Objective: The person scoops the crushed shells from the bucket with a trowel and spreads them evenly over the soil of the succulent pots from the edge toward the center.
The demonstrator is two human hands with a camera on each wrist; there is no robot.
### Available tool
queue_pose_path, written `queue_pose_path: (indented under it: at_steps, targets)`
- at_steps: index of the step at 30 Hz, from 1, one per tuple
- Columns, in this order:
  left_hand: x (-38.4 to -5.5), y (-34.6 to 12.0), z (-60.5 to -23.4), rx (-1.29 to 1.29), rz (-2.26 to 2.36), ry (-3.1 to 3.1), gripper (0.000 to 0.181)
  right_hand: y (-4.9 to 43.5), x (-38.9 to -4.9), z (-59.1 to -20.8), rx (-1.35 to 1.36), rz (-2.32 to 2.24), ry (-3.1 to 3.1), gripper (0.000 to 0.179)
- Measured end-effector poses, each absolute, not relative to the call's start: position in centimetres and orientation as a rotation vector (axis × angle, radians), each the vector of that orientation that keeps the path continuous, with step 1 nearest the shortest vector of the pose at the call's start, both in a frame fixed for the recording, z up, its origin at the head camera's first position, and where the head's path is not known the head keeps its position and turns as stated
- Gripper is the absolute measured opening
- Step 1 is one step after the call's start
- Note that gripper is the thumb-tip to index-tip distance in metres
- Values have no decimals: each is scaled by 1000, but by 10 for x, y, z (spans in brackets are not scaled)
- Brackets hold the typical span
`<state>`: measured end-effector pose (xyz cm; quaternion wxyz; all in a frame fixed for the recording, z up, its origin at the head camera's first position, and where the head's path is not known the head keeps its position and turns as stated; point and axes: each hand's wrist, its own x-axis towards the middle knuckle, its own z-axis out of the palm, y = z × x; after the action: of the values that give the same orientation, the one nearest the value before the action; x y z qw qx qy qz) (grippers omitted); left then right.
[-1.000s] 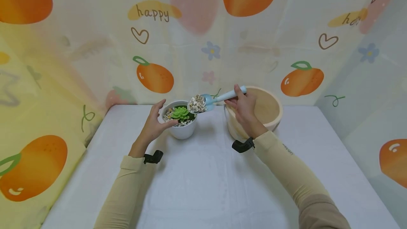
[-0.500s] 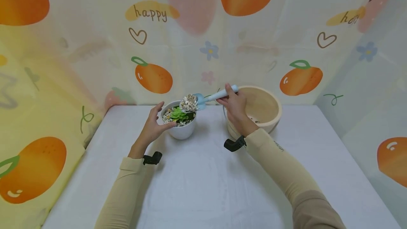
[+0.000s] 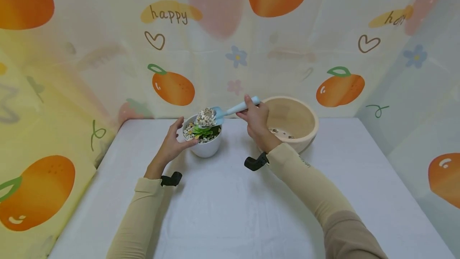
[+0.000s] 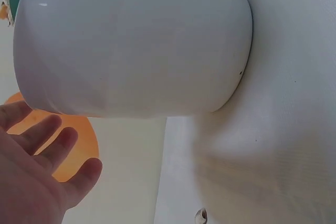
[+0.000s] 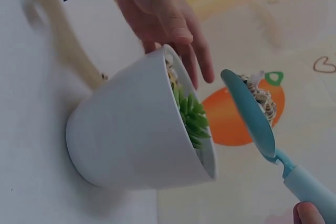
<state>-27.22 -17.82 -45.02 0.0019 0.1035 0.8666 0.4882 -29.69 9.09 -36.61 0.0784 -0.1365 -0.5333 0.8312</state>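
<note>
Right hand (image 3: pixel 256 122), gripping the blue trowel (image 3: pixel 233 109), has brought its gravel (image 3: pixel 206 117) over the succulent (image 3: pixel 203 132), not yet poured; left hand (image 3: pixel 171 143), fingers relaxed, at the white pot (image 3: pixel 205 150).

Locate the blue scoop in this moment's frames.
In the head view, the blue scoop is near the centre, gripped by the right hand, its loaded end above the succulent in the white pot.

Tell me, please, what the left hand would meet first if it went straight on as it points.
The left hand would likely meet the white pot first, though whether they touch now is unclear.
</note>
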Motion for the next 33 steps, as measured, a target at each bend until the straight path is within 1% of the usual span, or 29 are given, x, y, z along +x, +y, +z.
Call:
queue_pose_path:
  at_steps: [7,11,16,20,27,33]
  targets:
    - [-276,-179,-455,299,1506,2677,103,82,-296,-367,-426,2466,-1643,28]
    - [-278,-178,-457,264,1463,2663,109,78,-297,-370,-431,2446,-1681,34]
    - [-279,-178,-459,229,1426,2661,115,74,-297,-373,-441,2441,-1707,38]
    - [-282,-178,-463,235,1446,2630,115,71,-297,-376,-435,2413,-1750,38]
    - [-284,-175,-469,237,1542,2582,110,65,-299,-382,-375,2315,-1785,32]
    - [-281,-172,-468,227,1574,2593,111,63,-297,-385,-296,2142,-1889,34]
